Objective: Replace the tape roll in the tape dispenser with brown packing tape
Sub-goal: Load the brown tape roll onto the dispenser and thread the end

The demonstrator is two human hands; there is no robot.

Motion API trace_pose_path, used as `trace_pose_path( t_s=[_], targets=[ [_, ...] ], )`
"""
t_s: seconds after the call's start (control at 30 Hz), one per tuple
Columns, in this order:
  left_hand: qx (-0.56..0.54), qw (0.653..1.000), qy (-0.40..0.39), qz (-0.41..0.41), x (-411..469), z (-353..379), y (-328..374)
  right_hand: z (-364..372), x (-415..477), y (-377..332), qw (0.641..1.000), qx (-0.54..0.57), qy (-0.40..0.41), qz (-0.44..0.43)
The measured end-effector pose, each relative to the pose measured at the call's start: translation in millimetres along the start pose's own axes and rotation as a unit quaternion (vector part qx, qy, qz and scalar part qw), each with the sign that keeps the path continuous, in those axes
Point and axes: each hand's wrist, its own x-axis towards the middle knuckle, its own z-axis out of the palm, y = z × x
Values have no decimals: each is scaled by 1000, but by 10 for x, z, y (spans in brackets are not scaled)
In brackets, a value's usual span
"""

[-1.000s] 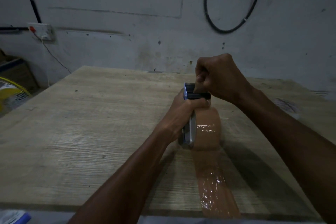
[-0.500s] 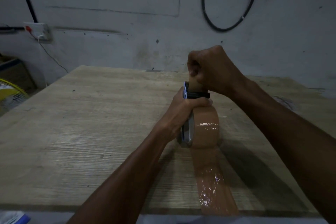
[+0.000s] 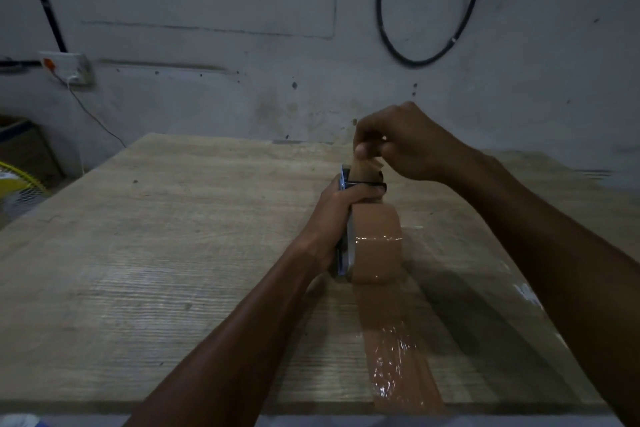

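A roll of brown packing tape (image 3: 375, 243) sits mounted in a tape dispenser (image 3: 346, 218) that stands on edge in the middle of the wooden table (image 3: 173, 253). My left hand (image 3: 341, 215) is wrapped around the dispenser's left side plate, thumb over the top. My right hand (image 3: 398, 142) pinches the free end of the brown tape (image 3: 362, 168) and holds it up above the dispenser's black front bar. A long strip of brown tape (image 3: 394, 350) lies stuck flat on the table from the roll toward me.
A grey wall rises behind the table, with a socket and thin cable (image 3: 65, 68) at the left and a black cable loop (image 3: 426, 28) hanging at the upper right. A yellow fan guard (image 3: 17, 184) sits off the table's left edge.
My right hand has risen from the dispenser's front bar, drawing the tape's free end upward. The left hand and the dispenser stay in place.
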Motion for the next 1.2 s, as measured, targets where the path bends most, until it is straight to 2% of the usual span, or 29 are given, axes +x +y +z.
trace_pose_path(
  t_s=[0.2, 0.33, 0.4, 0.47, 0.57, 0.63, 0.77, 0.87, 0.97, 1.03, 1.13, 1.2],
  targets=[
    [10, 1000, -2, 9, -1, 7, -13, -109, -26, -4, 999, -46, 12, -20],
    [21, 1000, -4, 13, 11, -5, -16, -221, 2, -67, 967, -210, 73, -126],
    [14, 1000, -5, 6, 3, -8, -12, -229, 3, -73, 950, -251, 97, -158],
    [-2, 1000, -3, -4, -7, -11, -20, -219, -9, -89, 955, -216, 133, -155],
    [-28, 1000, 8, -9, -8, -9, -20, -305, -2, -136, 962, -95, 240, -92],
    [-46, 999, 13, -15, -15, -19, -28, -347, -20, -163, 960, -58, 267, -60],
    [-68, 996, 25, -54, -44, -21, -9, -154, -249, -190, 970, -8, 241, -33],
    [-123, 989, 54, -66, -66, -5, 5, 126, -500, -206, 975, 15, 222, -2],
    [-160, 981, 88, -59, -91, -3, 25, 351, -759, -313, 960, -11, 279, -14],
    [-169, 976, 112, -79, -116, 24, 75, 482, -923, -442, 949, -43, 307, -63],
    [-179, 969, 151, -77, -84, 31, 107, 760, -1099, -611, 957, -112, 241, -117],
    [-206, 960, 181, -47, -55, -5, 87, 948, -1127, -615, 969, -124, 205, -56]
  ],
)
